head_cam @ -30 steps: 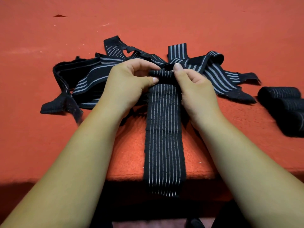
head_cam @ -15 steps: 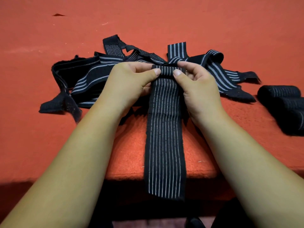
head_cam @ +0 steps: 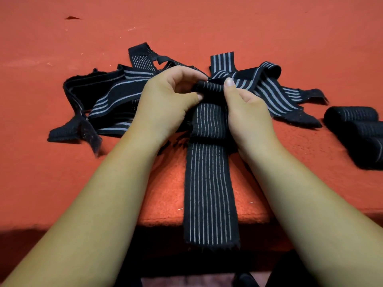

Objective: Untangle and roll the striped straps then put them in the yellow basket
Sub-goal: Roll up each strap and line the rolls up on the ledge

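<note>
I see black straps (head_cam: 209,183) with thin pale grey stripes, lying on a red-orange cloth (head_cam: 186,21).

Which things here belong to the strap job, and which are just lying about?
Job: left hand, right hand, both gripping the strap being rolled; tangled straps; rolled straps at right.
Lying about: dark scrap on the red cloth.
Basket not in view.

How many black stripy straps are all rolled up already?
3, side by side on the red cloth at the right: farthest roll, middle roll, nearest roll. More may lie out of frame.
</note>
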Available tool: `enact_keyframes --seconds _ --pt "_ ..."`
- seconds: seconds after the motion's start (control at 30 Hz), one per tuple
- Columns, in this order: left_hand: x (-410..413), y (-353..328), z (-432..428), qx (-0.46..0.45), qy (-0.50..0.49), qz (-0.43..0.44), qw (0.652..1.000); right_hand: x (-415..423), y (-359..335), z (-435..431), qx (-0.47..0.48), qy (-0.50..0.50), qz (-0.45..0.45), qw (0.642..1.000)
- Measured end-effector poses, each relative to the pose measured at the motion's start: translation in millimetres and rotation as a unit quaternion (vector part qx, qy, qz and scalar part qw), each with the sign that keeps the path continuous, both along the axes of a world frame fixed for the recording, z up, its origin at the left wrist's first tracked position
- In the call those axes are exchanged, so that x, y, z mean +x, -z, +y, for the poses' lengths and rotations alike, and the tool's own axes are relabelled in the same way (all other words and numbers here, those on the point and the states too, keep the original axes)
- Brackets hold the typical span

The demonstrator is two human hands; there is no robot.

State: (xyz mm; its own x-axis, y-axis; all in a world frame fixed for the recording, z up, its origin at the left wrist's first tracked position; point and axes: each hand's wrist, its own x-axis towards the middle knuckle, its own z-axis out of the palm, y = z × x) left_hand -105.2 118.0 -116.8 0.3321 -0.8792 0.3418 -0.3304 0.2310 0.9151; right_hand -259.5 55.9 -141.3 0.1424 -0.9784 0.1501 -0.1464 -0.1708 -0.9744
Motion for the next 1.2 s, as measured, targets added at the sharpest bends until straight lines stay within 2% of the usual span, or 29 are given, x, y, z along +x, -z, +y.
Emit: enact_keyframes --seconds 0.13,0.3,0.47,0.6,0.7,0.9,1.03,1.2 --pt "-0.7 0.2 -1.2 0.023 -0.010 0.002 1.000 2.6 -1.3 0.4 -0.003 -0.004 -0.034 0.999" --pt "-3.2 -2.1 -3.3 0.071 -0.012 0.065 0.995 3.2 -3.2 0.4 0.002 0.009 -0.073 0.997" --pt "-11.6 -5.7 1.6 0.078 0.014 0.035 0.996 3.2 -2.7 1.0 0.006 -0.001 -0.116 0.993" --pt "-13.6 -3.3 -0.3 0.058 -0.003 0.024 0.998 1.0 -3.3 2.8 0.002 -0.022 -0.146 0.989" --pt "-9.1 0.1 -4.0 0.050 -0.025 0.030 0.998 1.0 -2.1 1.2 -0.001 -0.025 -0.143 0.989" --pt "-6.2 1.6 -3.5 0.002 -0.013 -0.003 1.000 -2.1 -2.0 3.2 -0.014 -0.011 -0.051 0.999" --pt "-8.7 0.6 -1.6 -0.003 0.000 -0.011 1.000 -3.8 -2.2 1.7 -0.009 -0.014 -0.069 0.997" --pt "-11.4 -2.6 -1.6 0.033 -0.002 0.052 0.998 -2.5 -0.2 -1.4 0.002 -0.031 -0.123 0.992"
